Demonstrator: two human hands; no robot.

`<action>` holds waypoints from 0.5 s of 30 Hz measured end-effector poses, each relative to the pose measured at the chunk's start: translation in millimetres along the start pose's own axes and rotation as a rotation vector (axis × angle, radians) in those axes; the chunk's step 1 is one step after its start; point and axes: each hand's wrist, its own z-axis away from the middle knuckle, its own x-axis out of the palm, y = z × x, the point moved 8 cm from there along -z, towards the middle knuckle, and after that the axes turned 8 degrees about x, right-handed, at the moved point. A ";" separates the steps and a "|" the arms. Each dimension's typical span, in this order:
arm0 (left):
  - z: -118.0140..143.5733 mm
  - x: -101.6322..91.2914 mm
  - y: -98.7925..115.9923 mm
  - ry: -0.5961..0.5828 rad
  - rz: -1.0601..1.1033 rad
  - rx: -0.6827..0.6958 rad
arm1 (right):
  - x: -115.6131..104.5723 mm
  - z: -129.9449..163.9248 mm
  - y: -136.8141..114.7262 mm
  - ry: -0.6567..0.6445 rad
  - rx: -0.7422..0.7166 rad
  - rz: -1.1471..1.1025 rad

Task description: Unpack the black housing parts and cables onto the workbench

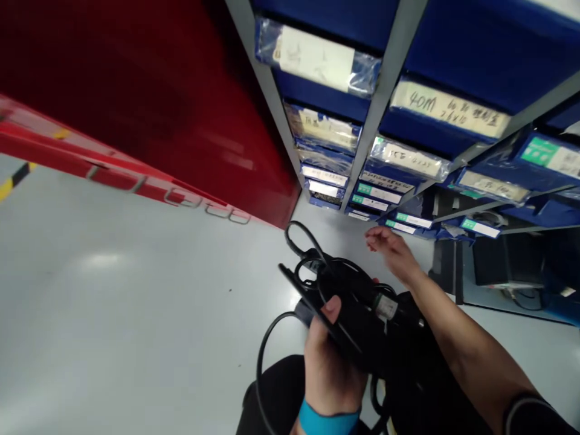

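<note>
A bundle of black cables [317, 266] with dark flat pieces among it is gripped by my left hand [333, 356], its thumb pressed over the top. One cable loops out to the left and hangs down past my knee. A white label [385, 307] shows on a black part at the right of the bundle. Where the bundle ends against my dark clothing I cannot tell. My right hand [393, 249] is held out in front of the lowest bins, apart from the bundle. Its fingers are loosely curled, with nothing visible in them.
Rows of blue bins [408, 148] with handwritten and printed labels fill a grey rack [385, 78] ahead. A red cabinet [181, 109] stands on the left, with metal handles [181, 196] near the floor [158, 302]. At right, a black box [507, 260] sits low.
</note>
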 end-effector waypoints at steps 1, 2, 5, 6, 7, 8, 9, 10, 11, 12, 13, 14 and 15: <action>-1.2 1.4 -4.8 0.019 -0.011 -0.041 | -7.6 0.0 -14.7 0.037 -0.068 0.006; -2.3 3.5 -9.9 0.024 -0.015 -0.084 | -15.1 -0.5 -30.5 0.068 -0.134 0.017; -7.5 9.4 -20.4 0.013 0.010 -0.148 | -36.4 -6.4 -73.9 0.147 -0.290 0.041; -9.6 10.8 -22.8 0.006 0.018 -0.156 | -42.1 -9.2 -84.6 0.171 -0.328 0.039; -12.1 12.1 -24.4 0.000 0.027 -0.155 | -46.5 -11.9 -92.5 0.193 -0.357 0.033; -14.8 13.1 -25.4 -0.004 0.036 -0.147 | -49.1 -14.2 -97.1 0.210 -0.376 0.026; -17.5 14.0 -26.6 -0.007 0.040 -0.145 | -50.0 -15.9 -98.4 0.220 -0.384 0.019; -20.3 14.7 -28.0 -0.009 0.040 -0.150 | -49.3 -16.7 -96.4 0.224 -0.380 0.012; -23.0 15.3 -29.6 -0.008 0.036 -0.161 | -47.3 -16.8 -91.1 0.220 -0.362 0.004; -25.9 15.2 -30.7 0.003 0.031 -0.168 | -44.7 -16.3 -83.0 0.212 -0.333 -0.001; -29.0 14.6 -30.8 0.023 0.024 -0.166 | -41.7 -15.5 -72.4 0.200 -0.294 0.003; -31.9 14.0 -30.6 0.045 0.017 -0.162 | -38.0 -14.9 -59.8 0.177 -0.243 0.024; -34.7 13.2 -29.8 0.072 0.011 -0.152 | -33.7 -14.5 -45.5 0.142 -0.180 0.059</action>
